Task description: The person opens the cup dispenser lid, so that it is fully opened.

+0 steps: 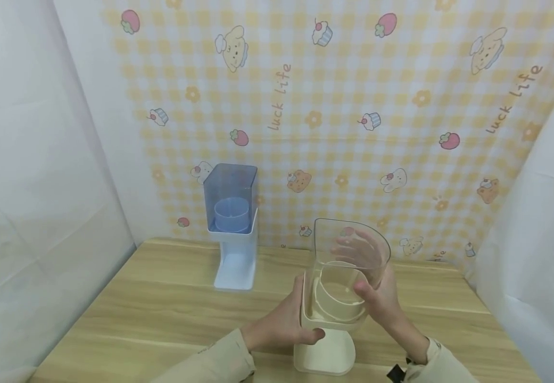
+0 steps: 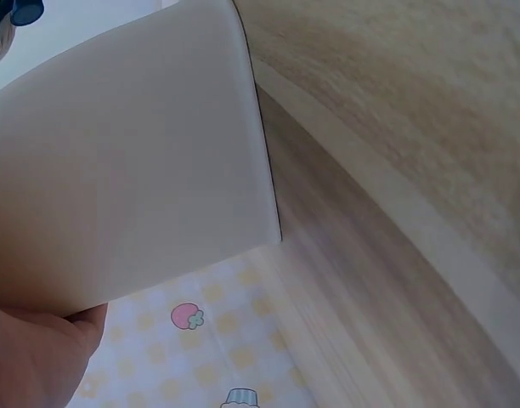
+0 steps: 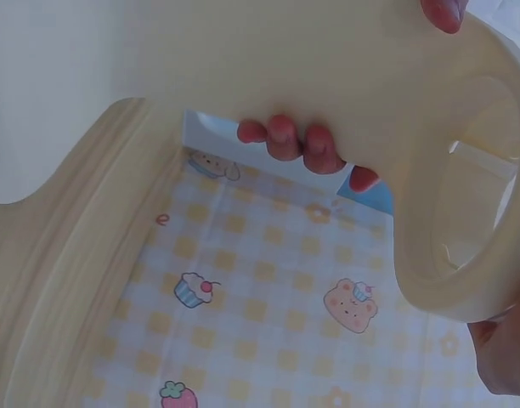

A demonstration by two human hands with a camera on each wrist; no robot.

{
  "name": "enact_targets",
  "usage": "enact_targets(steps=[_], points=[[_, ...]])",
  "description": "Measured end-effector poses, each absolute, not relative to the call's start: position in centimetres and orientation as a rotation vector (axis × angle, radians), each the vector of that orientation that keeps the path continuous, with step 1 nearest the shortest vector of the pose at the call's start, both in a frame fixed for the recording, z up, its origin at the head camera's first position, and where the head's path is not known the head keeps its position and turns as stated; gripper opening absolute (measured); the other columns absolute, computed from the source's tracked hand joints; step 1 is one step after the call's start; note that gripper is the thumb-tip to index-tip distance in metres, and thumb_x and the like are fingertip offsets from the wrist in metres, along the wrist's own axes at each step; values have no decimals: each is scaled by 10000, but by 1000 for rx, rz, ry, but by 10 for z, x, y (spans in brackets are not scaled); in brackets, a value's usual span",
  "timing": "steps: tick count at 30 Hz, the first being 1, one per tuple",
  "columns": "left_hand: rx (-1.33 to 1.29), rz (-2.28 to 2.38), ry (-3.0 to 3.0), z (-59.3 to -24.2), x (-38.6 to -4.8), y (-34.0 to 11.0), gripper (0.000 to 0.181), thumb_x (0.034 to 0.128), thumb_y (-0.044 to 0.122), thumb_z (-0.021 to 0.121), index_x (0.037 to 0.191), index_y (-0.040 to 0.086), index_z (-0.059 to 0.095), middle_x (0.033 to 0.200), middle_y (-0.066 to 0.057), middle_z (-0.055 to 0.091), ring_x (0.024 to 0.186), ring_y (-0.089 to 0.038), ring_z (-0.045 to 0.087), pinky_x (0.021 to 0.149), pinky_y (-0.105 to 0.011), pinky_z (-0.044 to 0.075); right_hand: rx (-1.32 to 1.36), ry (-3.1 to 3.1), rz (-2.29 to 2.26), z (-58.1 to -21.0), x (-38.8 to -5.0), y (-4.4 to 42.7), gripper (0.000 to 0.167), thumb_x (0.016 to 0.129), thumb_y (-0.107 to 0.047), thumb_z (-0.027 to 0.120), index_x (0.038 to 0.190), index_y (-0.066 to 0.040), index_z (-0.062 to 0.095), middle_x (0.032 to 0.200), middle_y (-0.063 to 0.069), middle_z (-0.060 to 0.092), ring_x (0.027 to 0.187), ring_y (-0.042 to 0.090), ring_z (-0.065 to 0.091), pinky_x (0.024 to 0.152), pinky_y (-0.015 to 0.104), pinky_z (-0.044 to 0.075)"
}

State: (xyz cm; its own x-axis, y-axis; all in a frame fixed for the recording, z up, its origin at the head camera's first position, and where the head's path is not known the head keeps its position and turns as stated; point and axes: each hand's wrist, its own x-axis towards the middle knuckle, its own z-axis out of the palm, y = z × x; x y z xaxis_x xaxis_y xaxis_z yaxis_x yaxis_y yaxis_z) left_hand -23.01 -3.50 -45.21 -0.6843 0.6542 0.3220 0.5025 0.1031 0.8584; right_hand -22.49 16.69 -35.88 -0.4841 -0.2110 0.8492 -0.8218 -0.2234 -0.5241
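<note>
A cream dispenser (image 1: 331, 323) with a clear upper container is held between both hands at the lower right of the head view. The left hand (image 1: 283, 323) grips its left side, thumb across the front below the container. Several curled left fingertips (image 3: 302, 149) show against the cream body in the right wrist view. On the other side, the right hand (image 1: 383, 298) holds the clear container, thumb near its front and fingers visible through the wall. A smooth cream surface (image 2: 149, 161) fills much of the left wrist view. Whether the base (image 1: 325, 352) touches the table cannot be told.
A white dispenser (image 1: 236, 260) with a blue-tinted clear container (image 1: 231, 199) stands upright at the back left of the wooden table (image 1: 162, 314). Behind it hangs a yellow checked cloth (image 1: 334, 143) with printed figures. White sheets (image 1: 32, 159) hang at both sides.
</note>
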Motion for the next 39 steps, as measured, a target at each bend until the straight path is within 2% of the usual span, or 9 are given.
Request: enact_targets(steps=[9,18,28,39], points=[[1160,1628,2250,-451,-229,-36,987,740,219,761,1466,293,96,1373,28,473,1239,-96,519,1109,-301,423,1260,-1566,1767,-358,-226,166,848,931,-453,681,1472,84,309,1365,150,599,1156,249,665,974,365,552],[1162,1698,2205,-452,-229,-34,1000,759,248,755,1489,283,73,1414,8,436,1270,-120,501,1118,-318,410,1276,-1493,1780,-357,-230,164,819,927,-398,695,1453,107,321,1343,170,614,1140,261,675,947,368,567],[1149,1724,2124,-454,-228,-31,970,779,251,739,1481,326,73,1402,32,426,1251,-109,516,1086,-287,440,1270,-1437,1800,-361,-229,168,870,885,-408,750,1440,117,336,1381,210,572,1148,277,672,980,379,549],[1123,1711,2155,-457,-229,-32,979,771,257,745,1482,305,74,1394,14,439,1250,-99,509,1089,-280,434,1261,-1419,1816,-364,-229,166,868,884,-422,747,1442,109,348,1329,208,616,1139,269,679,978,374,550]])
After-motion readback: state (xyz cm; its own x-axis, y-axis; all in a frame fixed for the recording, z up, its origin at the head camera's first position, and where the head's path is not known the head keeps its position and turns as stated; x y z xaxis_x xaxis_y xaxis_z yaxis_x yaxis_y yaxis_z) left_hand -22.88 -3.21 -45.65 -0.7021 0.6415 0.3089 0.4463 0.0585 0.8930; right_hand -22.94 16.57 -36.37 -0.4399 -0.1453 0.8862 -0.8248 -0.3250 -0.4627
